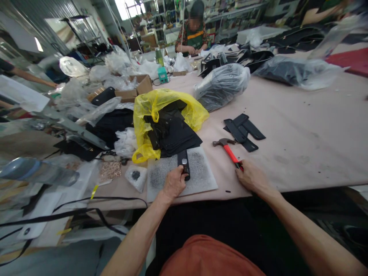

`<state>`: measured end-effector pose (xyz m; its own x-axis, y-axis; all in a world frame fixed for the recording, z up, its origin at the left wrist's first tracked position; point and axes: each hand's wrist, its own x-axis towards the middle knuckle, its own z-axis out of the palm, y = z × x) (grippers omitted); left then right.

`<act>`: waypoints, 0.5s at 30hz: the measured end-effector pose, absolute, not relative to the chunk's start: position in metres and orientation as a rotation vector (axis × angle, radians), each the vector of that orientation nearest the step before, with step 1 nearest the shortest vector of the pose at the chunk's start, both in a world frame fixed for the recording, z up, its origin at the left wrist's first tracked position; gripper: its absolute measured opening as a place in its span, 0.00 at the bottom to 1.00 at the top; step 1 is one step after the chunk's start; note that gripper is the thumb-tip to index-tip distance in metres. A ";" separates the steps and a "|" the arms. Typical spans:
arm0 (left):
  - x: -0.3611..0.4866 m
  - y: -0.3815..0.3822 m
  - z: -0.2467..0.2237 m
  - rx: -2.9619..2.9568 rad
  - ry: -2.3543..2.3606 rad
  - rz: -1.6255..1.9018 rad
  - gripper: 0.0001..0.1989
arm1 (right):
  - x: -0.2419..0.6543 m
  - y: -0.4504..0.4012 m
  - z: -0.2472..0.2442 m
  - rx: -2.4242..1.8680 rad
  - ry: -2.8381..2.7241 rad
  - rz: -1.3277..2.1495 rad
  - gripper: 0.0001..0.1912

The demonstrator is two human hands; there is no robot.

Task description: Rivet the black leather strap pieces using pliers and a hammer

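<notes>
My left hand [174, 182] is closed at the lower end of a black strip [183, 158] that lies on a white, dark-speckled board [201, 168]. A small shiny metal piece shows on the strip beside my fingertips. My right hand [247, 175] is wrapped round the handle end of a hammer [230, 152] with a red handle, whose claw head rests on or just over the cloth to the right of the board. Several black strips [243, 130] lie crossed in a pile beyond the hammer.
Behind the board, a yellow bag [140, 115] holds black pieces. To the left are a white block [136, 178], small coppery parts [110, 170] and a bottle [40, 171]. A wrapped bundle [224, 84] lies further back. A person [195, 32] sits across the table.
</notes>
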<state>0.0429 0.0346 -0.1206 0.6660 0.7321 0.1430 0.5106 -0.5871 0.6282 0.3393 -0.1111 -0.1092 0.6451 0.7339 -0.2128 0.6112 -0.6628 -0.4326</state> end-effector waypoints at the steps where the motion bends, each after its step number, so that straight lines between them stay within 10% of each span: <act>1: 0.043 0.034 -0.121 2.325 0.960 0.535 0.09 | 0.340 -0.111 -0.107 -2.441 -0.913 0.745 0.05; 8: 0.041 0.034 -0.122 2.350 0.946 0.584 0.07 | 0.312 -0.104 -0.063 -1.896 -0.432 1.347 0.03; 15: 0.041 0.033 -0.124 2.341 0.958 0.622 0.06 | 0.280 -0.112 0.028 -1.873 -1.055 0.287 0.18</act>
